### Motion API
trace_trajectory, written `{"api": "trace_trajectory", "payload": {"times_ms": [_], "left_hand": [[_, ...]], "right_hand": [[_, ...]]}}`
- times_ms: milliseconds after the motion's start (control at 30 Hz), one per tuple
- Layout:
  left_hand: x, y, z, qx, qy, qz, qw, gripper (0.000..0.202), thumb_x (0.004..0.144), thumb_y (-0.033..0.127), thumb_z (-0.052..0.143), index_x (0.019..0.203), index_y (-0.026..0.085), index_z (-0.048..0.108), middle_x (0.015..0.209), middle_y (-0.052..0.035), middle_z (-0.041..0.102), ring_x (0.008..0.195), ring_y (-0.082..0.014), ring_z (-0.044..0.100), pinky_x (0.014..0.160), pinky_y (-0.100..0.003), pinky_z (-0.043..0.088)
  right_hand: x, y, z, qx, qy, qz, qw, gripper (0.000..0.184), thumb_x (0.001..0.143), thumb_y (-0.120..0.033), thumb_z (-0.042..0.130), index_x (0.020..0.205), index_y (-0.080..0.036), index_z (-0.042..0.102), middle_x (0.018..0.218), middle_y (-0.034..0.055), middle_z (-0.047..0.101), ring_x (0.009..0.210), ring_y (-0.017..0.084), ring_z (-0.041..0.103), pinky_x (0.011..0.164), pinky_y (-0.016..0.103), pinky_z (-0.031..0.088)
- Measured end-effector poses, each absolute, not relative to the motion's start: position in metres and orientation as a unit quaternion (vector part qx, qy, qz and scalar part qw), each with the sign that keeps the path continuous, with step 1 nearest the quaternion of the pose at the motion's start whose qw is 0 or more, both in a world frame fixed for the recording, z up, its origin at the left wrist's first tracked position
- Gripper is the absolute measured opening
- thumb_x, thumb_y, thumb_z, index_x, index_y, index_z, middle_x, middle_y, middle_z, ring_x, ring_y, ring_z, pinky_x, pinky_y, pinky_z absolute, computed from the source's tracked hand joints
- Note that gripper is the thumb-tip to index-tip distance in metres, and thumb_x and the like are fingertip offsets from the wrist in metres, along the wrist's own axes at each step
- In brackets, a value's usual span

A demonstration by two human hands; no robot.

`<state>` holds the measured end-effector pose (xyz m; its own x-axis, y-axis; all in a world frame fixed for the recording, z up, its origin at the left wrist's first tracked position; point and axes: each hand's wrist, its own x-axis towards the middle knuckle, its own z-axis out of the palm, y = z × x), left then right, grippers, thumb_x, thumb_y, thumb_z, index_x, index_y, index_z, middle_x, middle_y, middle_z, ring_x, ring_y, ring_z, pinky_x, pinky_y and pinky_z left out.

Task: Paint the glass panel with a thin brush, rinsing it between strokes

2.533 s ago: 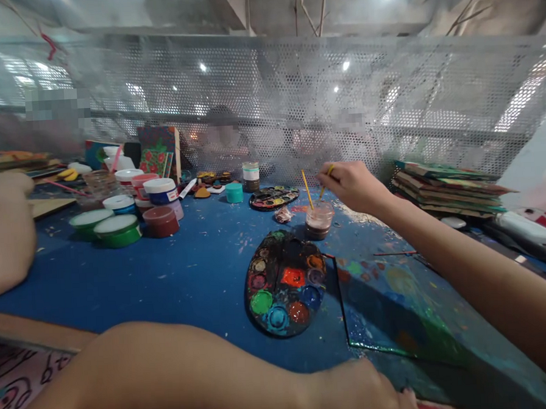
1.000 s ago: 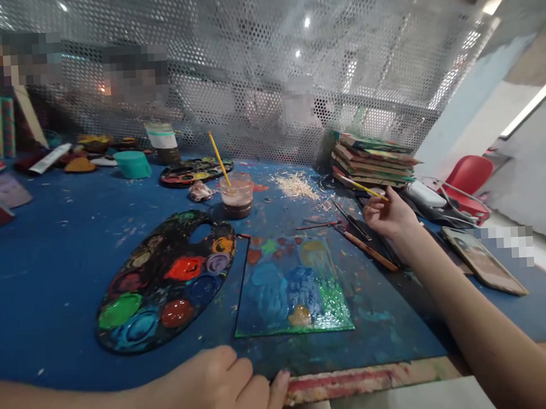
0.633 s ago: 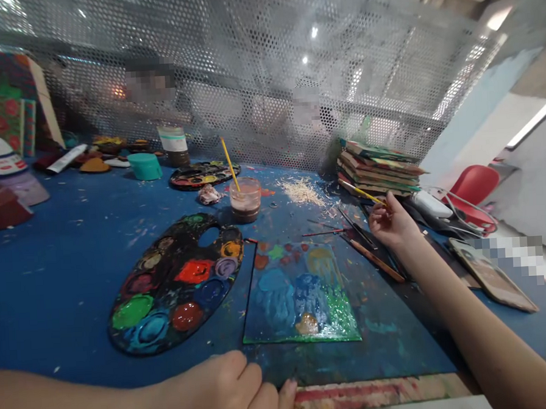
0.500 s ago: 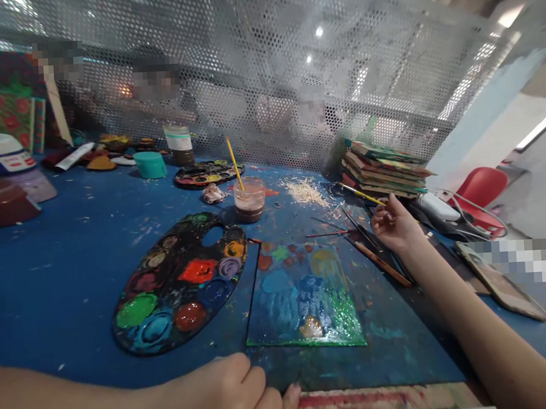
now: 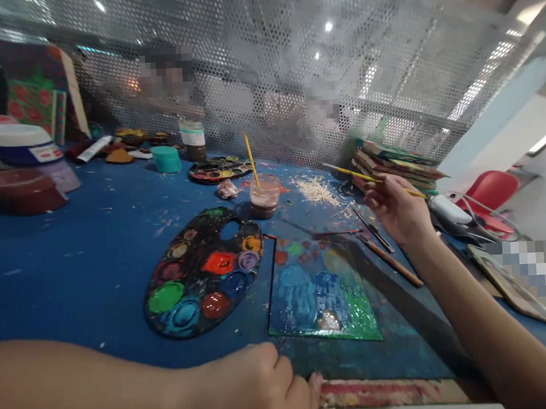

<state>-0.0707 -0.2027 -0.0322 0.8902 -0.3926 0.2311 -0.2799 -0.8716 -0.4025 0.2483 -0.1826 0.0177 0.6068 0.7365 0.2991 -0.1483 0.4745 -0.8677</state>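
Observation:
My right hand is lifted above the table's right side and pinches a thin yellow paintbrush whose tip points left. Below it lie several loose brushes. A small blue and green painting lies flat before me. Left of it sits an oval palette with wells of wet colour. My left hand rests curled at the table's near edge, fingers closed, and nothing shows in it. A cup of murky water with a yellow brush in it stands behind the painting.
A perforated metal screen closes off the table's far side, with people behind it. Paint jars crowd the far left. A second palette and a teal cup sit at the back. Stacked painted boards and a red chair are on the right.
My right hand took a yellow brush from beside the water cup, dropped to the right by the loose brushes, and has now risen with it. My view turned down and right.

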Motion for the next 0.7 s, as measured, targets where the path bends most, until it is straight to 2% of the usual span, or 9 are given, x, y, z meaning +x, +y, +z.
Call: {"api": "trace_trajectory", "payload": {"times_ms": [167,300,400,467,567,667,700], "left_hand": [[-0.069,-0.206,-0.036,-0.957,0.167,-0.171,0.165,0.033,0.075,0.022,0.061,0.106,0.011,0.064,0.066,0.0015,0.052,0.046,-0.014,0.039,0.037,-0.033,0.022],[-0.066,-0.206,-0.043,-0.952,0.18,-0.184,0.164,0.027,0.079,0.019,0.057,0.104,0.01,0.063,0.065,0.0018,0.052,0.044,-0.0129,0.04,0.036,-0.033,0.025],[-0.063,-0.204,-0.054,-0.948,0.192,-0.201,0.153,0.025,0.08,0.016,0.056,0.103,0.009,0.062,0.061,0.0027,0.05,0.04,-0.0123,0.038,0.034,-0.034,0.022],[-0.062,-0.204,-0.06,-0.943,0.196,-0.223,0.151,0.025,0.079,0.015,0.055,0.102,0.008,0.062,0.059,0.0031,0.049,0.038,-0.0124,0.036,0.033,-0.034,0.02],[-0.062,-0.204,-0.061,-0.941,0.192,-0.244,0.137,0.025,0.077,0.014,0.056,0.1,0.008,0.063,0.058,0.003,0.05,0.039,-0.0128,0.036,0.034,-0.034,0.023],[-0.065,-0.206,-0.054,-0.955,0.164,-0.215,0.124,0.026,0.076,0.013,0.059,0.101,0.009,0.064,0.061,0.0021,0.054,0.042,-0.0138,0.04,0.036,-0.034,0.028],[-0.066,-0.207,-0.051,-0.959,0.155,-0.2,0.123,0.028,0.075,0.014,0.06,0.103,0.01,0.064,0.062,0.0019,0.055,0.043,-0.014,0.041,0.036,-0.034,0.028]], "right_hand": [[0.201,-0.143,0.043,-0.489,-0.465,0.243,0.697,0.018,0.072,-0.033,0.075,0.068,-0.018,0.066,0.056,0.0012,0.066,0.044,0.009,0.058,0.043,0.02,0.051],[0.177,-0.114,0.051,-0.558,-0.53,0.18,0.613,0.016,0.076,-0.026,0.069,0.066,-0.016,0.064,0.054,0.0017,0.065,0.042,0.009,0.056,0.04,0.02,0.047],[0.165,-0.104,0.05,-0.578,-0.572,0.146,0.564,0.016,0.079,-0.022,0.066,0.065,-0.015,0.063,0.055,0.0027,0.065,0.042,0.009,0.055,0.039,0.02,0.045],[0.16,-0.106,0.051,-0.56,-0.571,0.145,0.582,0.018,0.082,-0.021,0.063,0.065,-0.015,0.063,0.055,0.0021,0.064,0.042,0.009,0.055,0.04,0.02,0.046],[0.159,-0.119,0.055,-0.495,-0.527,0.205,0.659,0.016,0.084,-0.021,0.061,0.07,-0.015,0.065,0.058,0.0018,0.065,0.046,0.01,0.06,0.045,0.022,0.05],[0.171,-0.142,0.052,-0.422,-0.454,0.318,0.717,0.004,0.079,-0.018,0.067,0.075,-0.017,0.066,0.065,0.0031,0.068,0.056,0.014,0.066,0.055,0.028,0.056],[0.179,-0.15,0.047,-0.405,-0.434,0.339,0.73,0.005,0.076,-0.017,0.071,0.075,-0.018,0.065,0.066,0.0025,0.068,0.057,0.015,0.066,0.055,0.028,0.056]]}}
